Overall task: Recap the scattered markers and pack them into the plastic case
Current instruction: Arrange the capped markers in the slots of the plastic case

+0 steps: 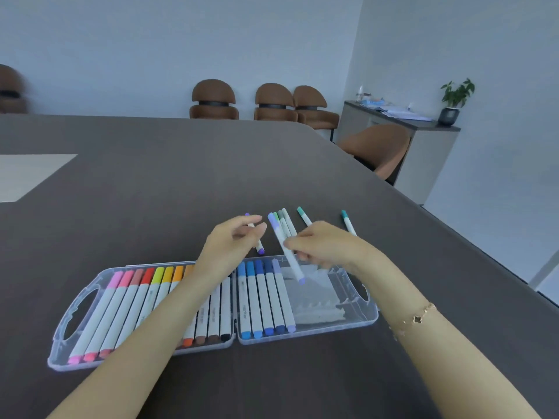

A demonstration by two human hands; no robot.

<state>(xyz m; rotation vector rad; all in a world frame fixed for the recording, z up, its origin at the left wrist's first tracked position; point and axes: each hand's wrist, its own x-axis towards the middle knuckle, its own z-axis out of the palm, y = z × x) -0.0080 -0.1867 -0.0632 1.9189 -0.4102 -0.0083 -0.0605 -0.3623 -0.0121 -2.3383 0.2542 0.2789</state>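
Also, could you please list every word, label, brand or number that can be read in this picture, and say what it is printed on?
None can be read with certainty.
Small dark print runs along the white barrels of the packed markers in the clear plastic case: too small and blurred to read.
A small dark logo mark on the blue-capped marker: unreadable.
The lilac-capped marker held by the right hand shows no legible print.

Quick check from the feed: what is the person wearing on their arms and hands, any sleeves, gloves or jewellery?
Both forearms are bare, with no sleeves or gloves showing. The right hand has a thin gold chain bracelet with a small dark clover charm at the wrist. The left hand shows no jewellery.
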